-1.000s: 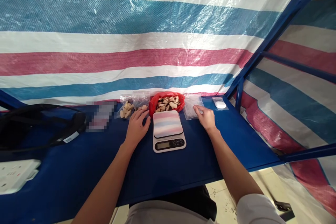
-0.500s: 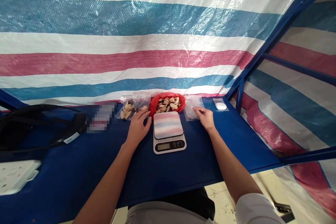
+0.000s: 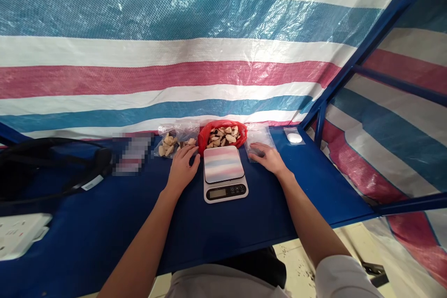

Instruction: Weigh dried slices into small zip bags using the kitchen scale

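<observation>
My left hand [image 3: 184, 166] rests by the near edge of clear bags, one of which [image 3: 168, 144] holds pale dried chunks; its fingers are apart and hold nothing. On the other side, my right hand [image 3: 268, 157] lies with loosely spread fingers over flat clear plastic bags [image 3: 260, 134]. Between the hands stands a white kitchen scale [image 3: 225, 174], its reflective plate bare and its display showing no readable digits. Directly behind the scale, a red plastic bag [image 3: 203, 136] lies open, full of pale, dark-edged dried slices [image 3: 223, 135].
A white rounded object [image 3: 294, 138] sits on a small clear bag at the right. Black headgear with a strap [image 3: 70, 167] and a white power strip [image 3: 23, 235] lie at the left. Striped sheeting [image 3: 167, 79] and a blue frame [image 3: 352, 63] bound the blue table [image 3: 223, 228].
My right hand has shifted slightly left and its fingers have spread from a near pinch, coming lower over the clear bags. My left hand stays about where it was.
</observation>
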The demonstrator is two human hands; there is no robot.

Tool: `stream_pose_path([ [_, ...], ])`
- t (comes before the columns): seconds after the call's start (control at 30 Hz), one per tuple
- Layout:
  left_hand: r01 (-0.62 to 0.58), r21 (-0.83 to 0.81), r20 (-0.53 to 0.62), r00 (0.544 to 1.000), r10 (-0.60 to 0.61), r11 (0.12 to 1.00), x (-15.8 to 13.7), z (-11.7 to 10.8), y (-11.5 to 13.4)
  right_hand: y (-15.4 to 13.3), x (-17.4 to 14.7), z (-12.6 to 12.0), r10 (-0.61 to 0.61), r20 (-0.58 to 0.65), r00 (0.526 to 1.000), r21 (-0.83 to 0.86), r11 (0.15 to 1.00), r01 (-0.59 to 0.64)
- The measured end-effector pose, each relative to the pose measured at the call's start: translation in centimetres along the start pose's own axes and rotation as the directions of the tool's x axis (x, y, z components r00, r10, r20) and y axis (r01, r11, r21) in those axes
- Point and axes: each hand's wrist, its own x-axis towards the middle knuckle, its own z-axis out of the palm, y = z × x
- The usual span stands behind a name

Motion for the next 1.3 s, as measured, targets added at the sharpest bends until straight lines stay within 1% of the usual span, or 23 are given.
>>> stream_pose_path([
  [0.07, 0.0, -0.001, 0.004, 1.0, 0.0, 1.0, -0.1, 0.0, -0.1, -0.1, -0.2, 0.0, -0.052, 0.03, 0.998, -0.059, 0.997, 0.053],
  [0.17, -0.004, 0.0, 0.001, 1.0, 0.004, 1.0, -0.2, 0.1, -0.2, -0.2, -0.4, 0.1, -0.077, 0.051, 0.996, -0.116, 0.99, 0.082],
  [0.3, -0.006, 0.006, -0.014, 1.0, 0.006, 1.0, -0.2, 0.2, -0.3, -0.3, -0.4, 0.2, -0.067, 0.023, 0.998, -0.132, 0.989, 0.069],
  [0.4, -0.008, 0.008, -0.014, 1.0, 0.009, 1.0, -0.3, 0.2, -0.3, -0.2, -0.3, 0.3, -0.042, -0.006, 0.999, -0.11, 0.993, 0.041],
  [0.5, -0.004, -0.002, -0.004, 1.0, 0.004, 1.0, -0.2, 0.1, -0.2, -0.2, -0.2, 0.3, 0.042, -0.074, 0.996, -0.062, 0.997, -0.047],
  [0.57, 0.007, -0.016, 0.005, 1.0, -0.006, 1.0, -0.2, 0.0, 0.1, -0.3, -0.1, 0.2, 0.102, -0.131, 0.986, -0.005, 0.995, -0.104],
  [0.63, 0.019, -0.041, -0.001, 1.0, -0.019, 0.999, 0.0, -0.3, 0.4, -0.5, 0.0, -0.1, 0.139, -0.183, 0.973, 0.092, 0.988, -0.124],
  [0.7, 0.037, -0.081, -0.02, 0.999, -0.039, 0.996, 0.2, -0.6, 1.0, -0.9, 0.0, -0.6, 0.171, -0.232, 0.958, 0.22, 0.968, -0.119],
  [0.77, 0.068, -0.139, -0.033, 0.997, -0.074, 0.988, 0.6, -1.0, 1.7, -1.3, 0.1, -1.3, 0.205, -0.264, 0.943, 0.349, 0.931, -0.105],
  [0.83, 0.107, -0.213, -0.033, 0.993, -0.117, 0.971, 1.2, -1.2, 2.5, -1.9, 0.2, -2.0, 0.236, -0.271, 0.933, 0.46, 0.883, -0.09],
  [0.93, 0.156, -0.342, -0.01, 0.985, -0.17, 0.927, 2.1, -1.3, 4.0, -2.9, 0.3, -2.8, 0.249, -0.255, 0.934, 0.58, 0.813, -0.059],
  [1.0, 0.187, -0.442, 0.027, 0.98, -0.195, 0.877, 2.7, -1.1, 5.2, -3.6, 0.4, -3.2, 0.253, -0.228, 0.94, 0.646, 0.761, -0.048],
  [1.1, 0.25, -0.556, 0.147, 0.968, -0.202, 0.792, 3.7, -0.7, 6.9, -4.8, 0.4, -3.2, 0.253, -0.135, 0.958, 0.761, 0.646, -0.063],
  [1.17, 0.293, -0.601, 0.209, 0.956, -0.208, 0.744, 4.4, -0.4, 7.8, -5.7, 0.4, -2.9, 0.223, -0.027, 0.975, 0.823, 0.558, -0.105],
  [1.23, 0.32, -0.635, 0.261, 0.946, -0.194, 0.703, 5.0, -0.2, 8.3, -6.6, 0.3, -2.5, 0.176, 0.078, 0.981, 0.867, 0.474, -0.154],
  [1.3, 0.343, -0.664, 0.325, 0.933, -0.156, 0.665, 5.4, -0.2, 8.4, -7.4, 0.4, -2.0, 0.14, 0.132, 0.981, 0.904, 0.389, -0.177],
])
